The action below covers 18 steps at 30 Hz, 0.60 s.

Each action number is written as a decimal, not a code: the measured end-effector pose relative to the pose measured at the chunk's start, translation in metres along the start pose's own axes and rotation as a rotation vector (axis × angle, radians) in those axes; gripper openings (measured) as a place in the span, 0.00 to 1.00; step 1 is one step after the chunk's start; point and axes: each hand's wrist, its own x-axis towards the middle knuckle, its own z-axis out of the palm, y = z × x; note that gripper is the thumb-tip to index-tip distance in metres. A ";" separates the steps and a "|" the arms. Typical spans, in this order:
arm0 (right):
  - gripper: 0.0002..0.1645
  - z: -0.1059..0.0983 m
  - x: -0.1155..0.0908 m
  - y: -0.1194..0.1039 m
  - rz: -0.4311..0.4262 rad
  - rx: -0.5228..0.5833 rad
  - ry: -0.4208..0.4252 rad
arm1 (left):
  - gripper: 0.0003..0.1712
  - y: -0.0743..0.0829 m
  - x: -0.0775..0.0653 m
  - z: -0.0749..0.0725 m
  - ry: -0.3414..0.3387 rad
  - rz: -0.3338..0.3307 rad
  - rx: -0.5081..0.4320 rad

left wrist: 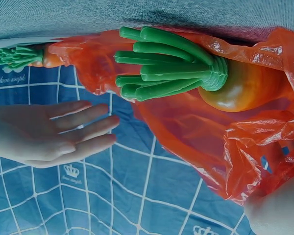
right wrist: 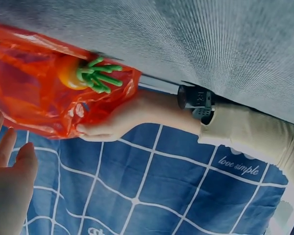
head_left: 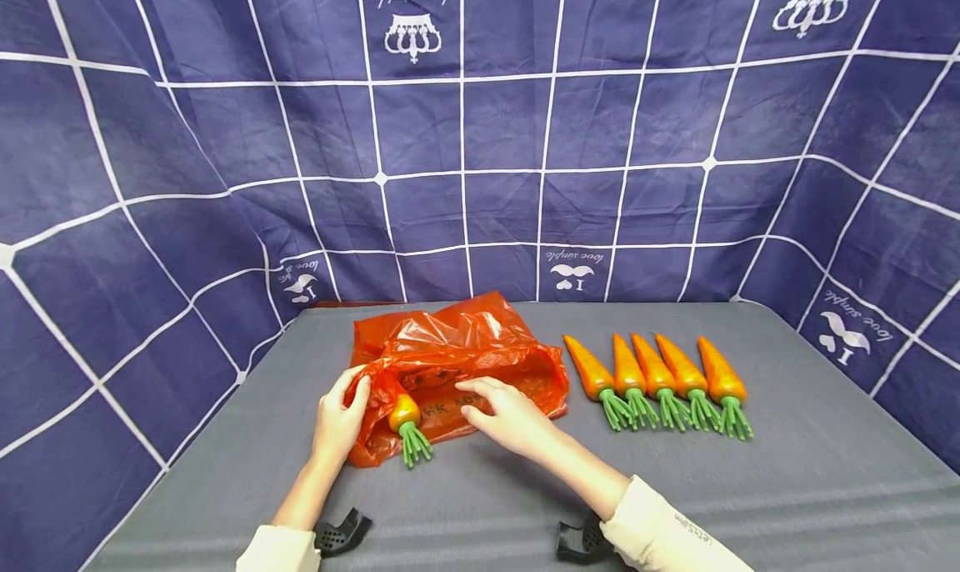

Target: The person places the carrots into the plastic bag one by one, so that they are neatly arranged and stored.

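Observation:
A red plastic bag (head_left: 465, 338) lies on the grey table with its mouth toward me. My left hand (head_left: 338, 416) pinches the left edge of that mouth between thumb and fingers. Inside the left part of the opening lies a toy carrot (head_left: 406, 413), its green stalks (left wrist: 171, 68) poking out past the bag's edge. My right hand (head_left: 507, 413) hovers in front of the mouth at the right, fingers extended and nothing held. In the left wrist view the right hand (left wrist: 63, 129) shows spread fingers, apart from the carrot.
Several more toy carrots (head_left: 660, 372) lie in a row right of the bag, stalks toward me. A blue curtain with white lines (head_left: 502, 130) rises behind the table (head_left: 480, 505) and along both sides. Black wrist devices (head_left: 343, 532) sit at both sleeves.

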 end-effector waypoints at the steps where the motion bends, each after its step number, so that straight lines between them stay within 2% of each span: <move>1: 0.22 -0.003 -0.002 0.001 -0.007 -0.003 0.009 | 0.10 0.000 0.001 0.000 -0.002 0.001 0.002; 5: 0.22 -0.013 -0.009 0.005 -0.024 -0.010 0.051 | 0.11 0.002 0.003 -0.001 -0.015 -0.002 0.002; 13: 0.23 -0.028 -0.029 0.015 0.045 -0.082 0.114 | 0.11 0.001 0.002 -0.001 -0.009 0.008 0.003; 18: 0.25 -0.039 -0.039 0.023 0.047 -0.102 0.130 | 0.11 0.000 0.000 -0.001 -0.001 0.006 -0.010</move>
